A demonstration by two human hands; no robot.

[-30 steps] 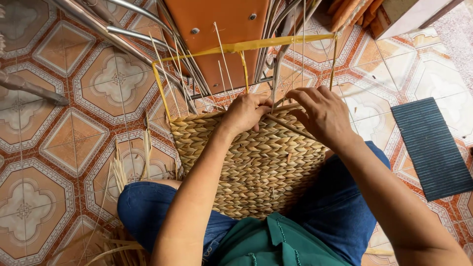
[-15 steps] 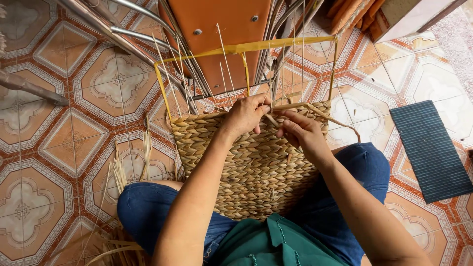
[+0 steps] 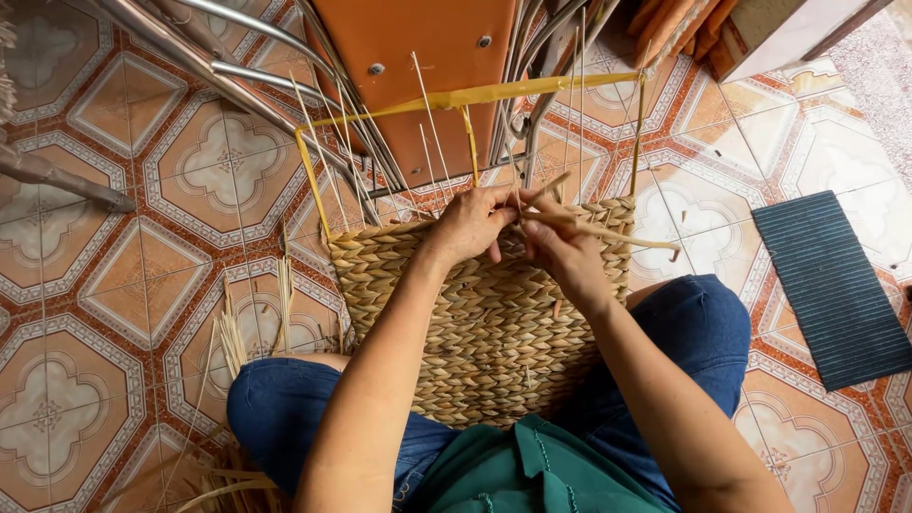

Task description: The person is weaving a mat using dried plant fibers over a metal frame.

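Patterned tile floor (image 3: pixel 123 285): under everything.
Woven basket (image 3: pixel 475 323): on the lap, yellow wire frame (image 3: pixel 475 95) rising from its far rim.
Dark ribbed mat (image 3: pixel 826 285): right of basket, apart.
Left hand (image 3: pixel 470 223): at basket's far rim, fingers pinched on straw strands (image 3: pixel 589 228).
Right hand (image 3: pixel 560 247): beside it, touching, closed on the same strands.

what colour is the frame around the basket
Yellow: the frame stands above the tan woven basket, clearest in the head view.
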